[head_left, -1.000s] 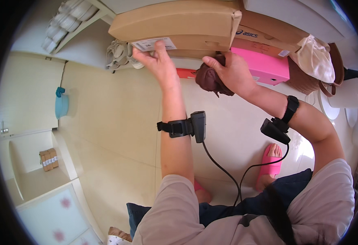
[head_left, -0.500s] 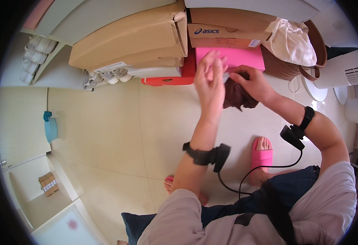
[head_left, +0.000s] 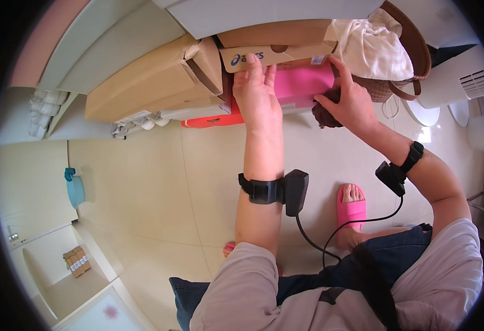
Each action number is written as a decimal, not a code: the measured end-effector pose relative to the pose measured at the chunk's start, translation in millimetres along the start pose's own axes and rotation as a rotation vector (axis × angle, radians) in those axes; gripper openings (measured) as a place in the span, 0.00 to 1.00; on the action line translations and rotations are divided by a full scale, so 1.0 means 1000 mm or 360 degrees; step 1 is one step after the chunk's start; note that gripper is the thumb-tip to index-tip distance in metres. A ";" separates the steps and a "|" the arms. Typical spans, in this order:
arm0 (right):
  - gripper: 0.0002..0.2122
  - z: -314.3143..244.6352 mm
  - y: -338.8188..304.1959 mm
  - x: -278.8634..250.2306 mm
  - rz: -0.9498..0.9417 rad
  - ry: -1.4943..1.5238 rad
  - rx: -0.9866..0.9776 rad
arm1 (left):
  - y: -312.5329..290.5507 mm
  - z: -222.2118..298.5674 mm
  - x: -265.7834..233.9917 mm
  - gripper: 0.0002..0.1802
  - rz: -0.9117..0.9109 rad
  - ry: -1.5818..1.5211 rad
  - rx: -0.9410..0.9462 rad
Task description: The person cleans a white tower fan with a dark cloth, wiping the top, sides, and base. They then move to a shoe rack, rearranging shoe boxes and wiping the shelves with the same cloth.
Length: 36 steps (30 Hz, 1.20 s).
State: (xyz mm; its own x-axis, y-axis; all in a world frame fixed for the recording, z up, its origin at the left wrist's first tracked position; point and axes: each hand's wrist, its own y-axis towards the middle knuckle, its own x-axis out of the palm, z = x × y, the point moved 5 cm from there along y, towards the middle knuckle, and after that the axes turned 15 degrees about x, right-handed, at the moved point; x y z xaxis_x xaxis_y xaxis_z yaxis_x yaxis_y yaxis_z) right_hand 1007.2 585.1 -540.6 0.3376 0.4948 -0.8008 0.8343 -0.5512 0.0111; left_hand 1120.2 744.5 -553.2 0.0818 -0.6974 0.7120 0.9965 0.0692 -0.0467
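My left hand is at the front of a tan shoe box, thumb against its front face and fingers at its lower edge, gripping it. A crumpled dark brown cloth is bunched in my right hand. The right index finger reaches up to the right corner of the same box. Directly below this box lies a pink box, partly covered by my left hand. Another brown cardboard layer rests on top of the tan box.
A large cardboard box stands left of the stack, above a red box. To the right, a woven basket holds white cloth. A white cabinet edge overhangs the boxes. A cable links my wrist straps.
My left hand has moved left and up from above the pink box onto the tan box. The right hand has shifted slightly right with the cloth, its index finger now extended to the box.
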 end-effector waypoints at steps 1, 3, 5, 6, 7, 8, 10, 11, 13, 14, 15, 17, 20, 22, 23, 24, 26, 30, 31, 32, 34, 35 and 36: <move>0.33 0.004 0.000 0.001 0.0032 0.0070 0.0023 | -0.004 -0.001 0.002 0.14 -0.0023 0.0002 -0.0003; 0.32 0.009 0.003 0.003 0.0012 0.0183 0.0075 | -0.015 0.002 0.005 0.13 -0.0059 0.0009 -0.0005; 0.32 0.011 0.006 0.006 0.0005 0.0242 0.0105 | -0.022 0.006 0.005 0.14 -0.0141 0.0085 0.0030; 0.31 0.012 0.007 0.007 0.0007 0.0245 0.0110 | -0.027 0.008 0.004 0.14 -0.0182 0.0124 0.0047; 0.31 0.012 0.007 0.008 0.0010 0.0248 0.0113 | -0.032 0.008 0.004 0.14 -0.0163 0.0135 0.0010; 0.30 0.013 0.007 0.010 -0.0008 0.0251 0.0163 | -0.035 0.009 0.002 0.12 -0.0146 0.0129 0.0021; 0.29 0.017 0.006 0.011 -0.0045 0.0257 0.0258 | -0.041 0.012 -0.003 0.09 -0.0111 0.0116 0.0046; 0.28 0.016 0.006 0.010 -0.0064 0.0235 0.0261 | -0.044 0.015 -0.004 0.10 -0.0084 0.0141 0.0045; 0.27 0.014 0.005 0.007 -0.0099 0.0189 0.0264 | -0.049 0.019 -0.007 0.10 -0.0066 0.0163 0.0069; 0.27 0.013 0.004 0.006 -0.0117 0.0224 0.0245 | -0.051 0.023 -0.010 0.10 -0.0058 0.0176 0.0085; 0.26 0.014 0.003 0.006 -0.0135 0.0258 0.0226 | -0.053 0.024 -0.012 0.12 -0.0106 0.0193 0.0080; 0.26 0.014 0.001 0.005 -0.0160 0.0327 0.0195 | -0.054 0.027 -0.017 0.15 -0.0201 0.0230 0.0067; 0.28 0.013 0.000 -0.009 -0.0153 0.0131 0.0195 | -0.048 0.035 -0.023 0.17 -0.0215 0.0351 -0.0057; 0.30 -0.009 -0.005 -0.033 -0.0078 0.0138 0.0123 | -0.042 0.051 -0.030 0.17 -0.0317 0.0802 -0.0031; 0.31 -0.016 -0.005 -0.045 -0.0013 0.0131 0.0082 | -0.041 0.059 -0.032 0.17 -0.0370 0.1023 -0.0018; 0.31 -0.021 -0.005 -0.054 0.0057 0.0123 0.0041 | -0.038 0.073 -0.032 0.17 -0.0427 0.1407 0.0205; 0.30 -0.035 -0.001 -0.065 0.0069 0.0086 -0.0118 | -0.040 0.098 -0.026 0.17 -0.0508 0.2157 0.0683; 0.28 -0.057 0.006 -0.074 0.0077 0.0036 -0.0392 | -0.058 0.121 0.010 0.29 -0.0505 0.1381 0.1650; 0.27 -0.059 0.004 -0.076 0.0083 0.0011 -0.0424 | -0.064 0.125 0.021 0.36 -0.0523 0.1363 0.1756; 0.26 -0.063 0.002 -0.075 0.0080 -0.0006 -0.0465 | -0.065 0.126 0.026 0.36 -0.0519 0.1386 0.1751; 0.21 -0.064 0.000 -0.074 0.0039 0.0031 -0.0459 | -0.065 0.129 0.034 0.37 -0.0512 0.1424 0.1723; 0.21 -0.064 -0.003 -0.075 0.0106 0.0024 -0.0492 | -0.062 0.131 0.037 0.37 -0.0493 0.1446 0.1784; 0.20 -0.065 -0.004 -0.077 0.0171 0.0017 -0.0524 | -0.058 0.133 0.041 0.37 -0.0527 0.1421 0.1751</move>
State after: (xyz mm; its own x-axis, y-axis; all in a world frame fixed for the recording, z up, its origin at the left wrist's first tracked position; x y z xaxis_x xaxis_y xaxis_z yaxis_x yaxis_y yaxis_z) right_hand 1006.4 593.1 -440.3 0.4343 0.4534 -0.7784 0.8890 -0.3551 0.2891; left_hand 1063.4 807.1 -428.4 0.2470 -0.9638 -0.1001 0.4885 0.0346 0.8719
